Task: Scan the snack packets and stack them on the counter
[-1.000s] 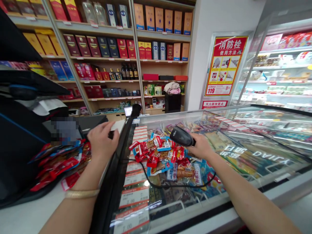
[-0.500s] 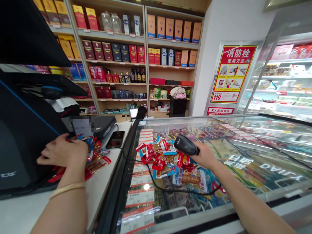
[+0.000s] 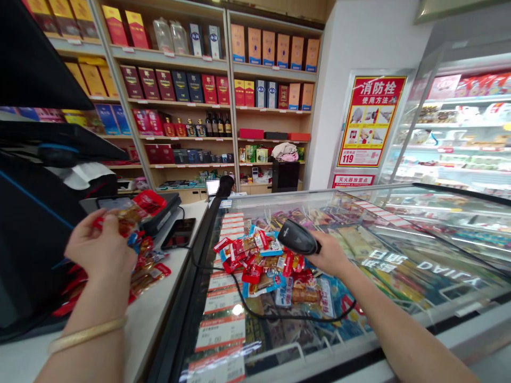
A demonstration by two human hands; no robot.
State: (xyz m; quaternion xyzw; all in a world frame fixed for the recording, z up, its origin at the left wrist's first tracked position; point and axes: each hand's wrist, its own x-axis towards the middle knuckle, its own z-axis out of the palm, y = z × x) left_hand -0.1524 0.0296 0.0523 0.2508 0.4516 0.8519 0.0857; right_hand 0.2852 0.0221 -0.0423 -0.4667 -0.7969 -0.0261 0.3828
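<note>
Pinched in my left hand (image 3: 99, 242) is a red snack packet (image 3: 148, 205) with a clear window, raised above the white counter. More red and blue snack packets (image 3: 149, 271) lie in a heap below and beside that hand. My right hand (image 3: 329, 252) grips the handle of a black barcode scanner (image 3: 297, 238), its head pointing left over the freezer. Under the scanner, a pile of small red and blue snack packets (image 3: 255, 258) rests on the freezer's glass top. A larger packet (image 3: 305, 295) with a clear window lies at the pile's near side.
The scanner's black cable (image 3: 275, 316) loops over the glass-topped freezer (image 3: 255, 367). A dark phone (image 3: 179, 232) lies on the counter (image 3: 147, 314), near a black flat device (image 3: 170, 213). A dark monitor (image 3: 35, 58) juts in at left. A person (image 3: 227, 186) is beyond the freezer, before the shelves.
My left hand has come up from the heap with a red snack packet in its fingers. The right hand still holds the scanner over the pile. The view has shifted slightly.
</note>
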